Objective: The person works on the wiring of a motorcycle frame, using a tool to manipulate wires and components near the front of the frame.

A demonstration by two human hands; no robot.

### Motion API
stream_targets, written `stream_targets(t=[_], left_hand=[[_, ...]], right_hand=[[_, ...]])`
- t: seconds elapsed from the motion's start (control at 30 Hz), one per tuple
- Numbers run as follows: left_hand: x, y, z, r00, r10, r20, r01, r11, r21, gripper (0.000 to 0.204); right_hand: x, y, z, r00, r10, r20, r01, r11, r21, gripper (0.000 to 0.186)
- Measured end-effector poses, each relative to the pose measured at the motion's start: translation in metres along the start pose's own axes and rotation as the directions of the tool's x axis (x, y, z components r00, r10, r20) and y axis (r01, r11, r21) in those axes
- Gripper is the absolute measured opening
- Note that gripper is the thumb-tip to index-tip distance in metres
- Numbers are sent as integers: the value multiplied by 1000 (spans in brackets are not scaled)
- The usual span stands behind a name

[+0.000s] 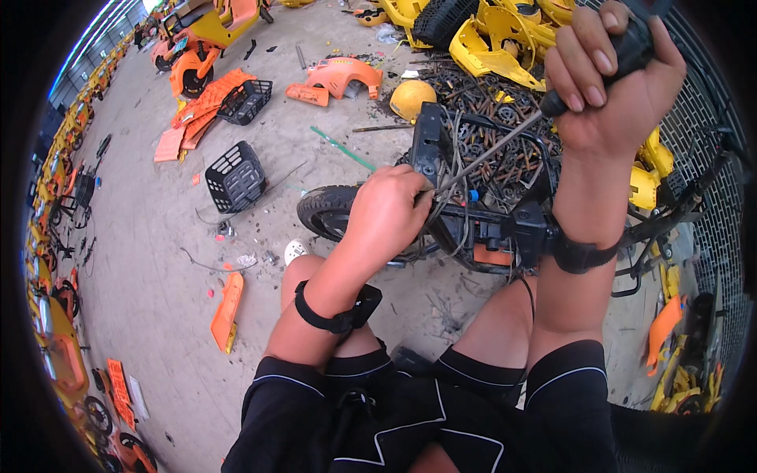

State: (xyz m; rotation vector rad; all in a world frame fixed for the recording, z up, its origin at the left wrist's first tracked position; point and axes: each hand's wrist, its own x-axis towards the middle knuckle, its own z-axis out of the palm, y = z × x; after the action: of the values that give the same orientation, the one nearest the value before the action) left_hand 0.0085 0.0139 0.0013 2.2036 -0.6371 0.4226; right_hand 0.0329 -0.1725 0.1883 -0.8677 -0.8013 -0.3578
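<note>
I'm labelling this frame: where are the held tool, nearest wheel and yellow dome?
Held tool (493,151): head view, middle of its metal shaft.
Nearest wheel (311,207): head view, its tyre's left side.
Yellow dome (412,100): head view, its rounded surface.

Head view, one: fisheye, head-worn, facing down and forward. Near: left hand (386,209), right hand (611,94), legs (497,323). Far: scooter (211,33) at left, yellow panels (495,46) at right.

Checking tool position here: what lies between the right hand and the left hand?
In the head view, a screwdriver's metal shaft spans that stretch, slanting from the right hand down toward the left hand.
</note>
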Motion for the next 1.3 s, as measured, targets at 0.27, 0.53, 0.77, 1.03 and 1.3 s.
stream_targets(t=[0.27, 0.53, 0.77, 1.03, 1.3], left_hand=[[2, 0, -11, 998, 38, 53, -38, 999, -14, 11], [3, -4, -11, 995, 77, 59, -78, 997, 15, 11], [5, -3, -11, 996, 68, 64, -68, 998, 9, 11], [5, -3, -9, 994, 48, 96, -47, 999, -18, 12], [7, -3, -10, 991, 71, 113, -69, 997, -28, 13]], right_hand=[[-1, -15, 3, 994, -48, 100, 68, 976, -207, 48], [7, -6, 11, 986, 15, 164, 16, 982, -187, 51], [10, 9, 30, 984, 85, 154, -87, 996, 5, 51], [10, 11, 40, 984, 145, 107, -142, 989, -36, 50], [4, -1, 72, 983, 182, 17, -178, 974, -142, 46]])
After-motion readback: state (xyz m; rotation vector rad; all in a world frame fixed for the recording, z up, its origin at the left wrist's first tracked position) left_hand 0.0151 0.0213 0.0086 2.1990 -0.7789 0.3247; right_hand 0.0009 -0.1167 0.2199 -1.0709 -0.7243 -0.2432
